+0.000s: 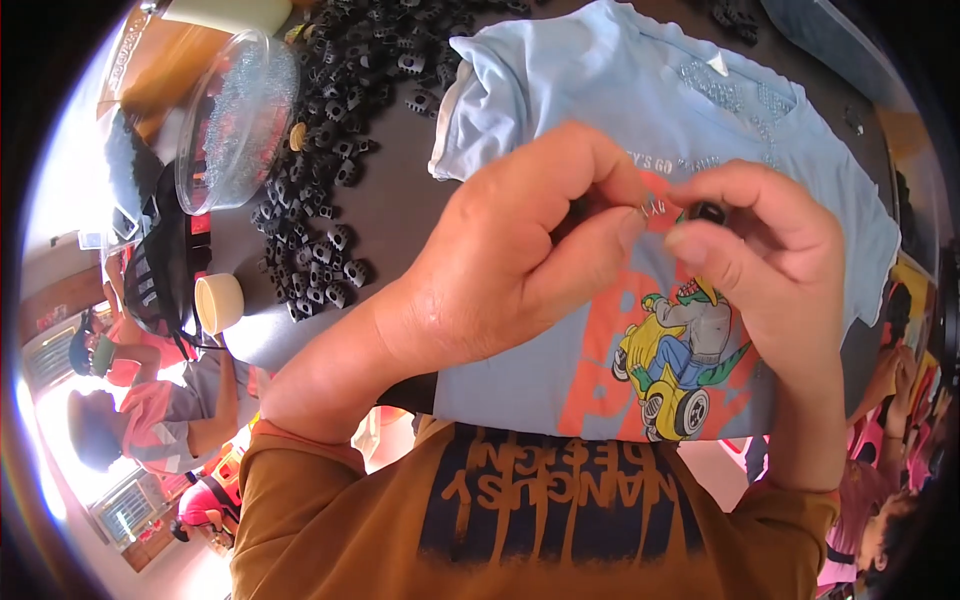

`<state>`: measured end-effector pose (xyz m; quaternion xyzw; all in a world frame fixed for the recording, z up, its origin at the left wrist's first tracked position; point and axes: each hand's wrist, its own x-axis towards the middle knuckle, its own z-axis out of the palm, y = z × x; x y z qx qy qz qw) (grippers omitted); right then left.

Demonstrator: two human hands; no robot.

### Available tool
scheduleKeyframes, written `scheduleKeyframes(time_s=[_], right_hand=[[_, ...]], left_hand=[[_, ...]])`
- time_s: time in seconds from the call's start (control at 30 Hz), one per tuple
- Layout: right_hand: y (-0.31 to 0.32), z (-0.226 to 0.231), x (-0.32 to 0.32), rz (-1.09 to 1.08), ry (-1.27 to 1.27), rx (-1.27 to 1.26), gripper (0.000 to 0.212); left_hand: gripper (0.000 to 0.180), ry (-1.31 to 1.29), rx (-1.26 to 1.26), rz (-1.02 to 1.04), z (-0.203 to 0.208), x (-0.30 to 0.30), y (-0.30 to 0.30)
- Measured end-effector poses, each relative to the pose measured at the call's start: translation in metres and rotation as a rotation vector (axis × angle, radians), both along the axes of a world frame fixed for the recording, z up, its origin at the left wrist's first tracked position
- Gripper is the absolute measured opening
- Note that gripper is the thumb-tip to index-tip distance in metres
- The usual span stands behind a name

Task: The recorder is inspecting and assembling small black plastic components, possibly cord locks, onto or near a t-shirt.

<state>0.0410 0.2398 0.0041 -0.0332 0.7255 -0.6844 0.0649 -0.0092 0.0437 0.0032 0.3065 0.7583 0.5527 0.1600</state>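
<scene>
My left hand (pixel 530 240) is closed in a pinch, thumb against forefinger, over the light blue T-shirt (pixel 560 90); whatever is at its fingertips is too small to make out. Just right of it, my right hand (pixel 775 235) grips a small black plastic piece (pixel 708 212), which looks like a cord lock part, between thumb and fingers. The fingertips of both hands face each other, a small gap apart. Beneath them the shirt lies spread on the dark table (pixel 390 215), its printed cartoon (pixel 680 350) toward me. Tiny shiny pieces (pixel 710 88) lie scattered near its collar.
Many similar black plastic pieces (pixel 330 120) are heaped left of the shirt. Beyond them stands a clear round tub (pixel 185 180) of tiny shiny pieces. A small cream cup (pixel 219 303) and a black mesh bag (pixel 160 265) sit at the left edge. Other people are on both sides.
</scene>
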Motion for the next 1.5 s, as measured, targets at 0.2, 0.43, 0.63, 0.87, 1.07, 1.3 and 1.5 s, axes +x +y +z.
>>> scheduleKeyframes(time_s=[0.2, 0.43, 0.63, 0.87, 1.07, 1.3, 1.5], right_hand=[[-0.006, 0.005, 0.002, -0.084, 0.007, 0.006, 0.018], [-0.008, -0.006, -0.005, -0.02, 0.479, 0.498, 0.024], [-0.009, -0.005, 0.009, 0.001, 0.305, 0.51, 0.024], [-0.005, -0.011, 0.006, -0.014, 0.198, 0.366, 0.022], [-0.001, -0.007, 0.006, 0.046, 0.279, 0.476, 0.022], [-0.003, -0.005, 0.009, 0.075, 0.352, 0.531, 0.026], [-0.007, -0.012, 0.006, 0.031, 0.315, 0.386, 0.027]], left_hand=[[0.009, 0.027, 0.008, -0.112, 0.008, -0.004, -0.001], [0.009, 0.074, -0.036, -0.161, -0.002, -0.006, -0.006], [0.015, 0.068, -0.148, -0.227, 0.001, -0.007, -0.004], [0.02, 0.142, -0.081, -0.17, -0.008, -0.004, -0.004], [0.021, 0.224, -0.056, -0.114, -0.009, -0.002, -0.004], [0.023, 0.257, -0.22, -0.2, -0.005, -0.004, 0.0], [0.02, 0.483, -0.16, -0.115, -0.005, -0.002, -0.007]])
